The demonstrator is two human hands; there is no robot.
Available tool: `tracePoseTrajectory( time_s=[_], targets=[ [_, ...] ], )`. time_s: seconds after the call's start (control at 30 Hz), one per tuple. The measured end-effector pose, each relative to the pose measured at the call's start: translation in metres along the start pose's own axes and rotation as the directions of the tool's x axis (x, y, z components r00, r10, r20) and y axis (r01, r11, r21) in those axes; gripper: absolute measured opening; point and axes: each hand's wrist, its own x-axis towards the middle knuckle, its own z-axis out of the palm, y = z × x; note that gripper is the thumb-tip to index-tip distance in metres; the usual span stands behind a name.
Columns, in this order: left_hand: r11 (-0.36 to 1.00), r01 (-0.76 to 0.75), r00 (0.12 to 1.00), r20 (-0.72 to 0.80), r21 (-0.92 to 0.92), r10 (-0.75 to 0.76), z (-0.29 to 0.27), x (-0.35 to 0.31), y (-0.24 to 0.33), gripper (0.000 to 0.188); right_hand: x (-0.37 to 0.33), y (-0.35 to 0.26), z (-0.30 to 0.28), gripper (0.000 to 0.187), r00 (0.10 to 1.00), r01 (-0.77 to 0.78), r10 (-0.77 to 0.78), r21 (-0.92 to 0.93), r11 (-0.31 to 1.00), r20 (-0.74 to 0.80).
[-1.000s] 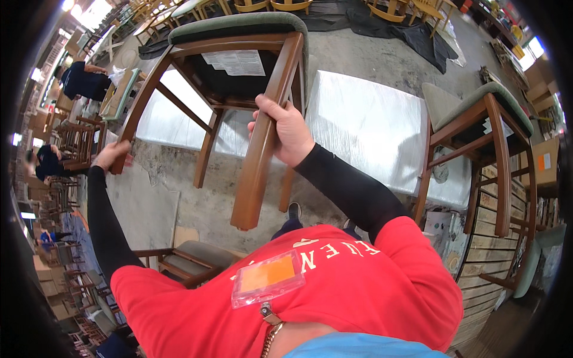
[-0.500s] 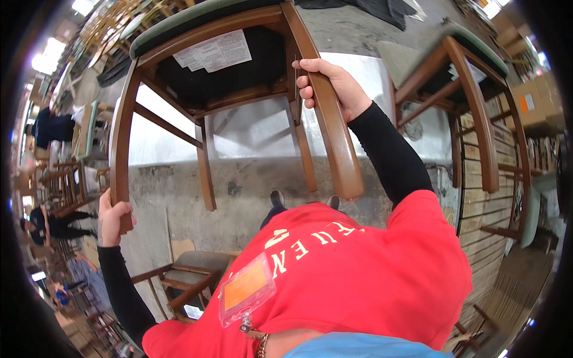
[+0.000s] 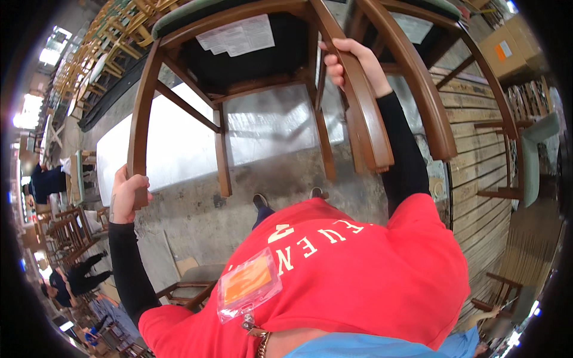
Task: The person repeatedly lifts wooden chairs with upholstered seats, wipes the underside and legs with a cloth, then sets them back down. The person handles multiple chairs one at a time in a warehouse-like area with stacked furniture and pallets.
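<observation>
A brown wooden chair (image 3: 210,95) is tipped in front of me, its dark underside and white paper labels (image 3: 239,37) facing me. Fingers of my left hand (image 3: 126,196) wrap round the end of its left leg. Higher up, my right hand (image 3: 352,62) grips the right leg, with the thumb over the near face. A strip of green-grey seat padding shows along the chair's top edge. Close beside my right hand stands a second brown chair (image 3: 412,77), also with its underside showing; its near leg overlaps my right forearm in the picture.
White sheeting (image 3: 161,149) covers the floor ahead. Slatted wooden boards (image 3: 480,173) lie at the right, with a cardboard box (image 3: 510,48) beyond. Another chair (image 3: 191,289) is by my left side. Several chair frames (image 3: 113,48) stand far left; other people (image 3: 77,277) are at the left.
The held chair has shifted right in view, towards the second chair, which now sits nearer it. Both hands keep their hold. My view has turned somewhat.
</observation>
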Motion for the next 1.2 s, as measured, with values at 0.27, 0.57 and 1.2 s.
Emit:
tracePoseTrajectory(
  time_s=[0.27, 0.57, 1.2],
  targets=[
    [1.000, 0.024, 1.000, 0.011, -0.007, -0.024, 0.022, 0.006, 0.016, 0.030, 0.021, -0.010, -0.032, 0.045, 0.998, 0.059, -0.059, -0.018, 0.998, 0.035],
    [0.997, 0.070, 0.997, -0.019, -0.045, -0.071, 0.025, 0.002, 0.015, 0.031, 0.002, 0.119, -0.234, 0.060, 0.709, -0.040, -0.281, -0.434, 0.900, -0.647],
    [0.989, 0.105, 0.992, -0.055, -0.103, -0.111, 0.036, 0.004, 0.021, 0.041, -0.062, 0.217, -0.306, 0.045, 0.861, -0.256, -0.128, -0.635, 0.729, -0.493]
  ],
)
